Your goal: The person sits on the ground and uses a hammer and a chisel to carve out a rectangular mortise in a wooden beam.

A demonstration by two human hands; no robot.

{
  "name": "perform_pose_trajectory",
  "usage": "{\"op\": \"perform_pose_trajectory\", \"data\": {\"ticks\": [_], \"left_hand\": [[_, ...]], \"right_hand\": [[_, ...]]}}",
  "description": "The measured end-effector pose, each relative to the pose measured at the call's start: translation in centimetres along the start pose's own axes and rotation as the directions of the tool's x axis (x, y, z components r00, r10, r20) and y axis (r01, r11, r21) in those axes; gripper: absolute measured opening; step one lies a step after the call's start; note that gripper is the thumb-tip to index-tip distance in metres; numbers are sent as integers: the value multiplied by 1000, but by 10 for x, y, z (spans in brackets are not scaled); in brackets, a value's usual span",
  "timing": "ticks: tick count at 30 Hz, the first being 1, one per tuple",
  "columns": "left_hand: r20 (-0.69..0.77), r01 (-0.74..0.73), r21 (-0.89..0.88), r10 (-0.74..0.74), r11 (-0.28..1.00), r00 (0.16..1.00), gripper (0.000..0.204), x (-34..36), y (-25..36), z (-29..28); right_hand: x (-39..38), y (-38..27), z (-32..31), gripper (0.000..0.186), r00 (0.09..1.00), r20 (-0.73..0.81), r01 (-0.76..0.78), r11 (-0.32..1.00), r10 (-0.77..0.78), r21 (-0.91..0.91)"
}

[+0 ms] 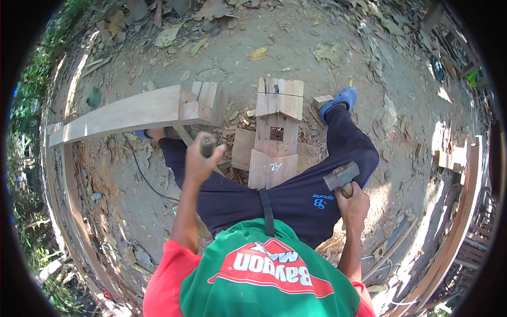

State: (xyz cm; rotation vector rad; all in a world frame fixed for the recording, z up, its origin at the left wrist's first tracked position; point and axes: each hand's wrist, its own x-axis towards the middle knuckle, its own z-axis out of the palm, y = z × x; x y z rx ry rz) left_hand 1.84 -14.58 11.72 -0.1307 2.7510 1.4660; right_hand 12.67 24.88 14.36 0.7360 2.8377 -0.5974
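My left hand is raised in front of my left thigh, fingers closed round a dark round-handled tool. The tool is seen almost end-on, and its working end cannot be made out. In my right hand is a hammer, its blocky grey metal head over my right thigh. Between my legs lies a wooden board with a square hole cut through it. Its far end has a notched wood block with a dark line across it. The near end piece bears white marking.
A long wooden beam slants across the left side, ending in a jointed block. Wood chips and offcuts surround the board. A blue clog is on my right foot. Long timbers stand along the right, and dry leaves litter the dirt.
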Motion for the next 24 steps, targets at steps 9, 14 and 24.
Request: {"op": "perform_pose_trajectory", "data": {"ticks": [9, 14, 24], "left_hand": [[-185, 634, 179, -607, 753, 773, 47, -182, -164, -69], [-211, 486, -770, -883, 414, 419, 41, -258, -157, -64], [-370, 354, -707, -747, 612, 553, 35, -347, -205, -73]], "right_hand": [[-3, -17, -3, 42, 986, -13, 166, 984, -165, 69], [-6, -13, 0, 43, 981, -19, 193, 981, -193, 16], [-11, -1, 1, 43, 960, -80, 275, 960, -270, 61]]}}
